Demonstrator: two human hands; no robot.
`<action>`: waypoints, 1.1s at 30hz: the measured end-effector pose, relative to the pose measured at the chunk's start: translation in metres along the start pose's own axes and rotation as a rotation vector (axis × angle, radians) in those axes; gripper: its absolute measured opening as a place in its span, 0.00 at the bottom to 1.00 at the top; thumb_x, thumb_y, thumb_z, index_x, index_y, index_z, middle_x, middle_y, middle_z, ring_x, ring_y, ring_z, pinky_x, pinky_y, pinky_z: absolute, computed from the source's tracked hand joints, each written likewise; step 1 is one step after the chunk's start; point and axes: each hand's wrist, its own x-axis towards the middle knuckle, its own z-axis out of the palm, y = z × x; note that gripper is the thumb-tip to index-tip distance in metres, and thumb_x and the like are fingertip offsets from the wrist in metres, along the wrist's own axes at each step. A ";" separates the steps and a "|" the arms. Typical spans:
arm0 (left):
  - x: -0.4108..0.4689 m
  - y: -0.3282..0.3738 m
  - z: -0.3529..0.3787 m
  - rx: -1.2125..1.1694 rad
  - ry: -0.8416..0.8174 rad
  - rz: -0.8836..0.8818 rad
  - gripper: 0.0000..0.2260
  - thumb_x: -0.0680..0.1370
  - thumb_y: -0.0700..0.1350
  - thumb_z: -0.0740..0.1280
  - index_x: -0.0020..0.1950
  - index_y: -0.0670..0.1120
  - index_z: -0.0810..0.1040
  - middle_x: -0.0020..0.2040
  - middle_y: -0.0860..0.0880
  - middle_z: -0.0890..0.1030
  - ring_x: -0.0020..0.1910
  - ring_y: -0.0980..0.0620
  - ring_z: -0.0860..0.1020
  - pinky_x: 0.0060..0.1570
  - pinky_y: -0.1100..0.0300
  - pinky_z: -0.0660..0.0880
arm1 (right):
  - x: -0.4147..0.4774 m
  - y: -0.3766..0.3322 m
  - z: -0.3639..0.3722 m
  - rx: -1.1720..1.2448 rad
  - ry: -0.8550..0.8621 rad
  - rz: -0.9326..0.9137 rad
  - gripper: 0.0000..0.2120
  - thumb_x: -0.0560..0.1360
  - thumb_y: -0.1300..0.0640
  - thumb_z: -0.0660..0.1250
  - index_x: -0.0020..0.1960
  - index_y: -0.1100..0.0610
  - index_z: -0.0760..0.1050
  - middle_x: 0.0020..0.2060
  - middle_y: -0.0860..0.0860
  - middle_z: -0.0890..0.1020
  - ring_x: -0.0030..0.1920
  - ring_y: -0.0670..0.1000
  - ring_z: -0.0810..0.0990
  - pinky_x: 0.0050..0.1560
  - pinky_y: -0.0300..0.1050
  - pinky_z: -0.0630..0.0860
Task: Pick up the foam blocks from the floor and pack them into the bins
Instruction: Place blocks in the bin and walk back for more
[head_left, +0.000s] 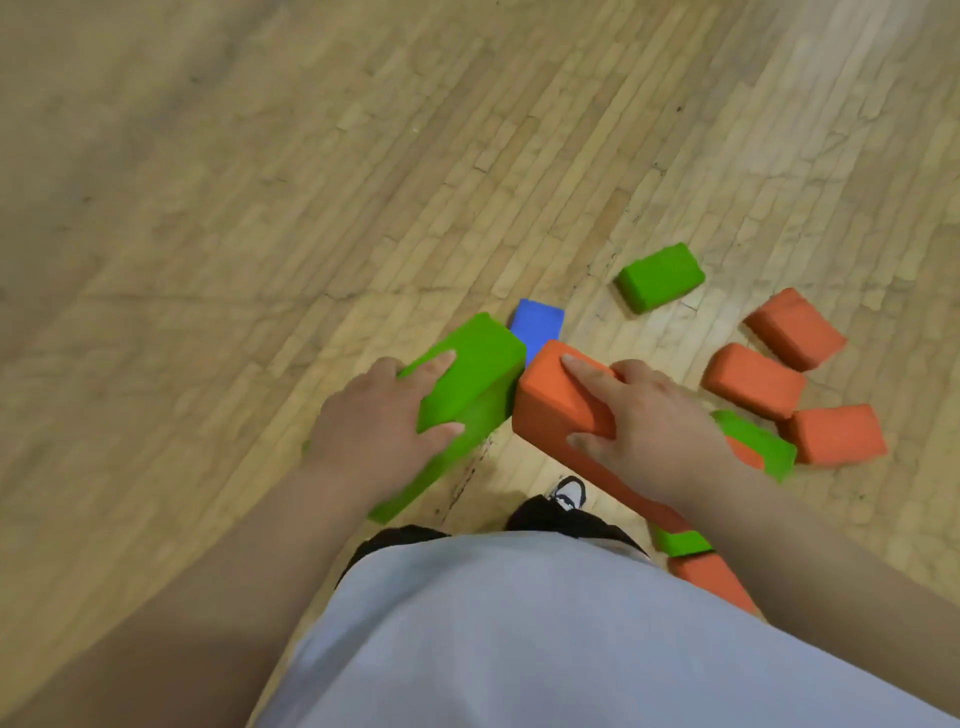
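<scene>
Pinching long green block (478, 358) widthwise in left hand (374, 415), long orange block (550, 395) in right hand (654, 415). Probably two per trip.

Head camera looks steeply down at nearby floor (260, 182).

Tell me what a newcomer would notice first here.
Centre frame: the left hand grips a long green block, the right hand a long orange block. To their right, loose orange blocks and a short green block lie on the wood floor; no bin is in view.
</scene>
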 end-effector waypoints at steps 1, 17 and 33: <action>-0.021 -0.026 0.004 -0.032 0.017 -0.051 0.35 0.78 0.70 0.60 0.81 0.67 0.48 0.67 0.50 0.69 0.63 0.47 0.74 0.58 0.50 0.75 | 0.006 -0.027 0.003 -0.019 -0.005 -0.046 0.41 0.74 0.33 0.66 0.81 0.35 0.51 0.64 0.52 0.73 0.62 0.58 0.75 0.60 0.55 0.74; -0.483 -0.413 0.097 -0.447 0.389 -1.240 0.37 0.77 0.70 0.62 0.81 0.66 0.49 0.66 0.50 0.70 0.59 0.47 0.76 0.54 0.52 0.77 | -0.018 -0.683 0.169 -0.397 -0.197 -1.229 0.41 0.73 0.32 0.64 0.81 0.34 0.49 0.65 0.50 0.72 0.63 0.57 0.74 0.61 0.53 0.73; -0.572 -0.536 0.103 -0.851 0.741 -2.255 0.36 0.77 0.69 0.62 0.80 0.68 0.48 0.64 0.53 0.70 0.55 0.52 0.74 0.49 0.53 0.77 | -0.074 -1.076 0.291 -0.473 -0.678 -1.769 0.41 0.75 0.35 0.68 0.80 0.31 0.47 0.68 0.48 0.70 0.67 0.52 0.72 0.67 0.53 0.72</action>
